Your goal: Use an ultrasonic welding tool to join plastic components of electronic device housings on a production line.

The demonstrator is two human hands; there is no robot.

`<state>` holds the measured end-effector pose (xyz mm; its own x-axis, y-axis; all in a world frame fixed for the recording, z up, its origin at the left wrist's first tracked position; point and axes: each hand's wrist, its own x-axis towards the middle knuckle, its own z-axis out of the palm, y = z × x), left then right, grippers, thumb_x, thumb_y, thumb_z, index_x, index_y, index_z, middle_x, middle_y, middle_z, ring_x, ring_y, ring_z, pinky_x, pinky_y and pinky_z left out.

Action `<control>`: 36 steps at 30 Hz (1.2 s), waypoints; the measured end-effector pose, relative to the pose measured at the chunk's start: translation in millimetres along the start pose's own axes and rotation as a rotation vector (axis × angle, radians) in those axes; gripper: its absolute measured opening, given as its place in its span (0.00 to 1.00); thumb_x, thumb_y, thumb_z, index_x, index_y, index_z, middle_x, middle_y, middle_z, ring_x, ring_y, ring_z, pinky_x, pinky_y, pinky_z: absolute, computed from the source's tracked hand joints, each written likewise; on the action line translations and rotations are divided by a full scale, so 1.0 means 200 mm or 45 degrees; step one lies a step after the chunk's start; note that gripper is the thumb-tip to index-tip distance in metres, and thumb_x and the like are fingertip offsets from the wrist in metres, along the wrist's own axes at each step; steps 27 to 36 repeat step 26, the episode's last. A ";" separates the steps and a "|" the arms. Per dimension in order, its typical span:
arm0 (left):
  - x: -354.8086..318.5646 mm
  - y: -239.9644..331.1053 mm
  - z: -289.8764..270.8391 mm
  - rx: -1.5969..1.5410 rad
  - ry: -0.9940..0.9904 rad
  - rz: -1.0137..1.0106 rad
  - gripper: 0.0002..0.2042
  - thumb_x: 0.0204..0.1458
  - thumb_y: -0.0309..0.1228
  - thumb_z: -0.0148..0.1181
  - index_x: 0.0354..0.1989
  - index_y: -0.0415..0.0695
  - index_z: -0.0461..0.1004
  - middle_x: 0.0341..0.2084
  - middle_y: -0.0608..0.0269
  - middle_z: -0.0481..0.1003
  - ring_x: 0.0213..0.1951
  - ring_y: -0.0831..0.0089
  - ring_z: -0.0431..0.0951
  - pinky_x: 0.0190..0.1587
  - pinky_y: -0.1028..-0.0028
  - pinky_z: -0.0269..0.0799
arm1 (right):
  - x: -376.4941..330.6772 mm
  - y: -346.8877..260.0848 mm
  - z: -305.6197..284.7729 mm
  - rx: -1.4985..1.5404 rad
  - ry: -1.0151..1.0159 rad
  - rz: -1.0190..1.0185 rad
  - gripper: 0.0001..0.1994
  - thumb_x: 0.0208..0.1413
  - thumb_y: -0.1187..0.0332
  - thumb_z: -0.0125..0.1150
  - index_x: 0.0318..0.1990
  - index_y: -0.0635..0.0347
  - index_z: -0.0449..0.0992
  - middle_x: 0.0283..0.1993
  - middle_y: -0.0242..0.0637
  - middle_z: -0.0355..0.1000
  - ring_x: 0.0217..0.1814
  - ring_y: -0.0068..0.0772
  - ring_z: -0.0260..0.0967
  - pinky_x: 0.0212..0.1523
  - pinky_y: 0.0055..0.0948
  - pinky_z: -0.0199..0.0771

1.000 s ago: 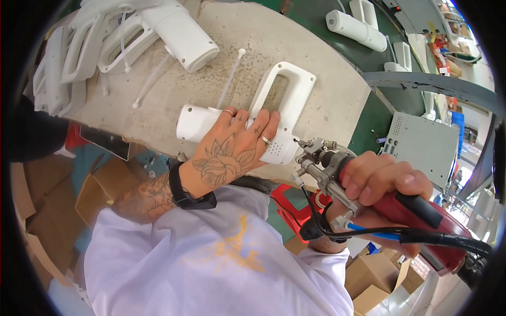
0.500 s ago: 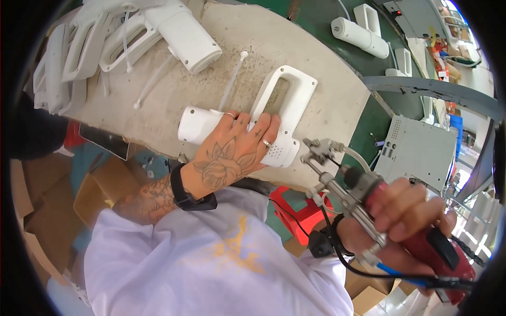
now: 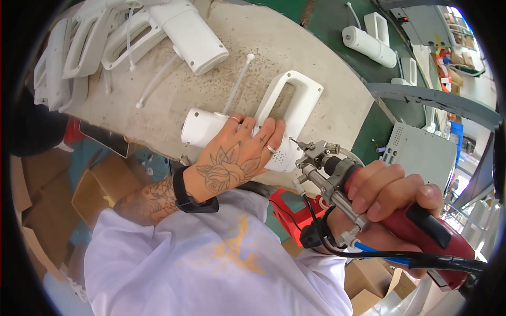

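A white plastic housing (image 3: 300, 100) with a looped handle and screw holes lies on the worktable. My left hand (image 3: 237, 152) is closed over its body, fingers curled across it beside the handle. A thin white rod with a round tip (image 3: 238, 84) sticks out from the housing's far side. In my right hand (image 3: 390, 192) is a red power screwdriver (image 3: 435, 231) with a metal screw-feeding head (image 3: 321, 158), a blue air hose and a black cable. The bit's tip is at the housing's right end, close to a screw hole; whether it touches I cannot tell.
Several similar white housings (image 3: 192, 39) are heaped at the far left of the worktable (image 3: 327, 58). Another housing (image 3: 369, 45) sits on the green surface beyond. A grey curved bar (image 3: 432, 95) and a grey metal box (image 3: 419, 155) stand right. Cardboard boxes (image 3: 108, 187) are below left.
My right hand has brought the screwdriver left and up, so its bit now reaches the housing's right end. My left hand keeps its hold on the housing.
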<state>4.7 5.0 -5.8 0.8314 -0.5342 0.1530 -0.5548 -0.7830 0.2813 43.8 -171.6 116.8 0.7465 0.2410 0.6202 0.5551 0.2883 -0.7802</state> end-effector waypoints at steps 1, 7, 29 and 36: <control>0.00 0.00 0.00 -0.015 0.000 -0.005 0.33 0.45 0.43 0.63 0.59 0.37 0.65 0.46 0.59 0.68 0.40 0.64 0.71 0.48 0.64 0.67 | -0.01 0.01 0.01 0.001 0.000 0.004 0.39 0.57 0.35 0.55 0.56 0.68 0.66 0.25 0.34 0.63 0.21 0.30 0.61 0.21 0.29 0.62; 0.00 0.00 0.01 0.036 0.021 0.013 0.32 0.45 0.40 0.62 0.59 0.37 0.65 0.46 0.59 0.68 0.40 0.64 0.71 0.49 0.63 0.67 | -0.05 0.09 0.03 0.006 0.098 0.024 0.34 0.57 0.35 0.54 0.47 0.64 0.67 0.24 0.36 0.63 0.20 0.31 0.61 0.20 0.29 0.63; -0.19 0.07 -0.07 0.000 -0.078 0.007 0.24 0.49 0.34 0.55 0.56 0.39 0.69 0.44 0.60 0.69 0.37 0.65 0.71 0.48 0.64 0.67 | 0.08 -0.08 -0.07 -0.099 -0.019 -0.108 0.37 0.60 0.37 0.51 0.58 0.67 0.65 0.27 0.29 0.59 0.24 0.24 0.57 0.24 0.26 0.56; -0.19 0.07 -0.07 0.000 -0.078 0.007 0.24 0.49 0.34 0.55 0.56 0.39 0.69 0.44 0.60 0.69 0.37 0.65 0.71 0.48 0.64 0.67 | 0.08 -0.08 -0.07 -0.099 -0.019 -0.108 0.37 0.60 0.37 0.51 0.58 0.67 0.65 0.27 0.29 0.59 0.24 0.24 0.57 0.24 0.26 0.56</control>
